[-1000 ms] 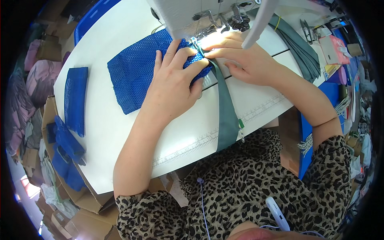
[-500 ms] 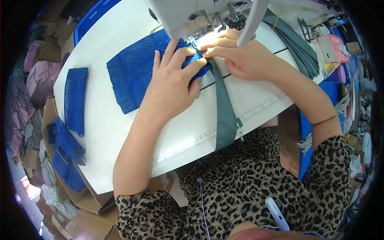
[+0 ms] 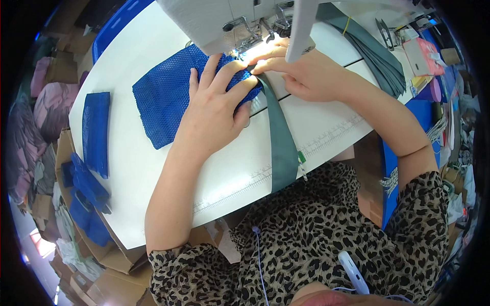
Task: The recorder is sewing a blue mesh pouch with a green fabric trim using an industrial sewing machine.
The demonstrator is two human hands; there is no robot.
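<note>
My left hand (image 3: 217, 97) lies with spread fingers on a blue mesh fabric piece (image 3: 161, 94), its fingertips close to the needle area of a white sewing machine (image 3: 204, 23). Opposite it, my right hand (image 3: 301, 74) has its fingers stretched out beside the lit presser foot (image 3: 237, 53), the thumb apart from the fingertips. Its index fingertip touches the work where the mesh meets a grey-green fabric strip (image 3: 282, 137). That strip runs from under the fingertips down over the table's front edge. The machine head and my fingers partly hide the spot under the needle.
A folded blue mesh piece (image 3: 96, 135) lies on the white table (image 3: 229, 163) at the left, with more blue pieces (image 3: 89, 188) over a cardboard box (image 3: 109, 255). Bundled grey-green strips (image 3: 372, 56), thread snips (image 3: 384, 34) and a pink box (image 3: 423, 56) are at the right.
The machine head sits farther left in the picture, as the view has shifted slightly. The strip's lower part has shifted a little left. Both hands keep nearly the same pose on the fabric.
</note>
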